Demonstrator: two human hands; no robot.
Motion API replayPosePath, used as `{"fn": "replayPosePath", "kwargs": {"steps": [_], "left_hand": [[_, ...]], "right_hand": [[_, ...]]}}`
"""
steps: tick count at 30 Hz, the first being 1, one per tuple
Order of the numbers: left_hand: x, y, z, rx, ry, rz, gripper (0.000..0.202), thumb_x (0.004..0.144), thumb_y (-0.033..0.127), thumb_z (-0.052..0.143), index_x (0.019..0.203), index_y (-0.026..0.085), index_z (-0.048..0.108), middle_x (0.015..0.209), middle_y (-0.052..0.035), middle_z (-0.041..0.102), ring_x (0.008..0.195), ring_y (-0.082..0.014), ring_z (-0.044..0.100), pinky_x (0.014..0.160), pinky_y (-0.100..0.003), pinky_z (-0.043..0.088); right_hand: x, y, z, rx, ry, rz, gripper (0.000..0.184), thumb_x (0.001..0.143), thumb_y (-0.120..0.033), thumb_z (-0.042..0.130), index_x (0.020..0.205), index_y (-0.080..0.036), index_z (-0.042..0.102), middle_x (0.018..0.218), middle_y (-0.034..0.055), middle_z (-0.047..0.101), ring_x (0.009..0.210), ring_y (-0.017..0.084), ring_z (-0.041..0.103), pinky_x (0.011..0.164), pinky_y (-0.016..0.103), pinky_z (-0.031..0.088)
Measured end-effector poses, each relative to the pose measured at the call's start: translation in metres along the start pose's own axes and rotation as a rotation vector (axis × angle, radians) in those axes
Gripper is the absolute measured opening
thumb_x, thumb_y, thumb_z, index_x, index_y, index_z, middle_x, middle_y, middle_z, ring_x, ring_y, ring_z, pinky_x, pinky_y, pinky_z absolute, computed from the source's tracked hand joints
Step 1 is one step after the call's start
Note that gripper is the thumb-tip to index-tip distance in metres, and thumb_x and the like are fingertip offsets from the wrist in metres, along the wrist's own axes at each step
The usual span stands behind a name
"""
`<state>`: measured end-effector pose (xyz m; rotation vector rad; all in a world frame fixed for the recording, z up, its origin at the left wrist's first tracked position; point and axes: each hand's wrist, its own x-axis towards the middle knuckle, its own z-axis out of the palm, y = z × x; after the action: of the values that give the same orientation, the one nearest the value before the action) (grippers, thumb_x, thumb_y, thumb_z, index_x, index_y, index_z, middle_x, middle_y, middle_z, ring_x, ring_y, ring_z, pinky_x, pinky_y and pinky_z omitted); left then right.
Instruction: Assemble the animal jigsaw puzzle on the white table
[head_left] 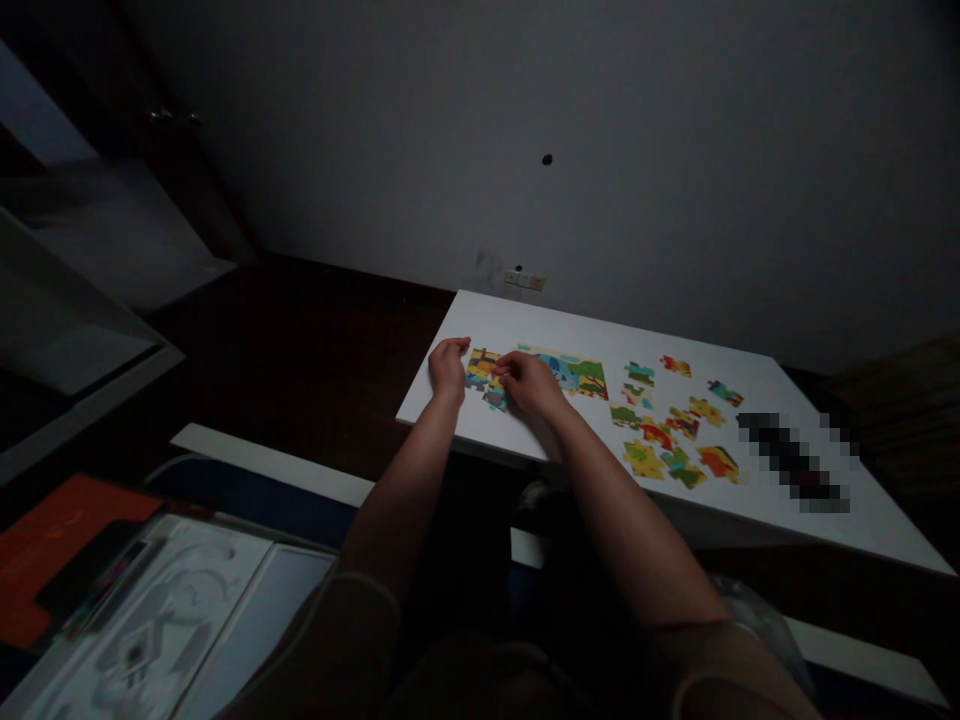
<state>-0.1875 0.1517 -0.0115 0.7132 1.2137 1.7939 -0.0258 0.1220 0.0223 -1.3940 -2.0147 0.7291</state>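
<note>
My left hand (448,366) rests on its side at the left end of the white table, beside a small cluster of puzzle pieces (484,362). Its fingers are loosely curved and apart, with nothing visible in them. My right hand (532,384) reaches over that cluster from the right, thumb and fingertips pinched at a puzzle piece by its right edge; the fingers partly cover the piece. A grey-and-green puzzle piece (495,399) sits at the cluster's near side. Behind my right hand lies a joined puzzle section (589,375) with a blue figure and green tree, partly hidden.
Several loose puzzle pieces (645,460) spread over the right half of the white table (570,325). A pixelated dark object (795,460) lies beyond them. At lower left are an orange box (52,550) and an open case with a drawing (165,610). A wall stands behind the table.
</note>
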Motion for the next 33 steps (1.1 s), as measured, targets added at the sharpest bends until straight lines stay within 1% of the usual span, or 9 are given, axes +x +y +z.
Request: {"fn": "replayPosePath", "kwargs": {"steps": [6,11,17,21,24,27,29,31,33], "left_hand": [[-0.001,0.003,0.0,-0.001,0.001,-0.009,0.022,0.078,0.012,0.049,0.074,0.021,0.07,0.091,-0.0055,0.074,0.098,-0.0198,0.069,0.096,-0.036,0.052],[0.0,0.0,0.0,0.005,-0.002,0.007,0.022,0.076,0.013,0.05,0.074,0.02,0.07,0.09,-0.0056,0.074,0.096,-0.0195,0.069,0.095,-0.035,0.052],[0.005,-0.011,-0.001,0.036,-0.015,0.048,0.022,0.078,0.017,0.048,0.077,0.019,0.07,0.091,-0.0042,0.073,0.097,-0.0176,0.069,0.095,-0.033,0.053],[0.006,-0.012,0.0,0.109,-0.026,0.069,0.023,0.079,0.018,0.047,0.08,0.019,0.07,0.095,-0.0052,0.074,0.097,-0.0178,0.069,0.094,-0.032,0.054],[0.001,-0.006,0.002,0.204,-0.058,0.09,0.027,0.08,0.018,0.044,0.084,0.019,0.071,0.099,-0.0065,0.074,0.098,-0.0191,0.069,0.091,-0.033,0.055],[-0.012,0.003,0.001,0.33,-0.185,0.109,0.028,0.08,0.016,0.047,0.087,0.018,0.074,0.097,-0.0072,0.076,0.094,-0.0218,0.071,0.088,-0.036,0.056],[-0.025,0.01,-0.004,0.417,-0.313,0.129,0.025,0.079,0.013,0.053,0.088,0.019,0.076,0.098,-0.0076,0.077,0.098,-0.0238,0.071,0.095,-0.038,0.055],[-0.04,0.016,-0.013,0.545,-0.453,0.195,0.026,0.078,0.011,0.059,0.094,0.02,0.078,0.112,-0.0088,0.076,0.115,-0.0257,0.067,0.109,-0.039,0.046],[-0.053,0.021,-0.021,0.87,-0.631,0.389,0.037,0.084,0.011,0.056,0.115,0.02,0.074,0.135,-0.0106,0.067,0.133,-0.0267,0.056,0.118,-0.042,0.038]], "right_hand": [[0.021,0.004,-0.007,-0.09,-0.038,-0.009,0.032,0.085,-0.006,0.059,0.108,-0.023,0.071,0.104,0.0052,0.078,0.094,0.018,0.072,0.087,0.03,0.054],[0.021,0.006,-0.003,-0.196,-0.014,-0.07,0.025,0.086,-0.01,0.064,0.107,-0.021,0.072,0.104,0.0061,0.077,0.093,0.019,0.07,0.087,0.031,0.053],[-0.024,-0.001,-0.008,-0.304,0.146,-0.08,0.029,0.098,-0.022,0.048,0.112,-0.018,0.072,0.114,0.0119,0.073,0.108,0.026,0.065,0.098,0.039,0.049],[-0.065,-0.013,-0.001,-0.421,0.073,-0.182,0.033,0.098,-0.024,0.048,0.122,-0.02,0.071,0.128,0.011,0.069,0.122,0.028,0.058,0.109,0.041,0.042],[-0.08,-0.02,0.008,-0.516,0.014,-0.196,0.039,0.099,-0.03,0.052,0.134,-0.022,0.064,0.146,0.0111,0.058,0.136,0.03,0.047,0.114,0.046,0.036],[-0.084,-0.021,0.014,-0.545,0.007,-0.152,0.042,0.1,-0.033,0.052,0.14,-0.022,0.06,0.152,0.0117,0.052,0.14,0.031,0.043,0.112,0.049,0.037],[-0.083,-0.019,0.015,-0.537,0.022,-0.149,0.043,0.101,-0.034,0.051,0.142,-0.022,0.058,0.152,0.0117,0.052,0.141,0.031,0.043,0.112,0.049,0.037],[-0.083,-0.016,0.016,-0.524,0.033,-0.162,0.044,0.101,-0.034,0.051,0.143,-0.023,0.057,0.152,0.0109,0.053,0.141,0.03,0.043,0.113,0.049,0.037],[-0.082,-0.014,0.017,-0.511,0.041,-0.17,0.045,0.1,-0.034,0.051,0.144,-0.024,0.057,0.151,0.0093,0.053,0.14,0.031,0.043,0.113,0.049,0.037]]}}
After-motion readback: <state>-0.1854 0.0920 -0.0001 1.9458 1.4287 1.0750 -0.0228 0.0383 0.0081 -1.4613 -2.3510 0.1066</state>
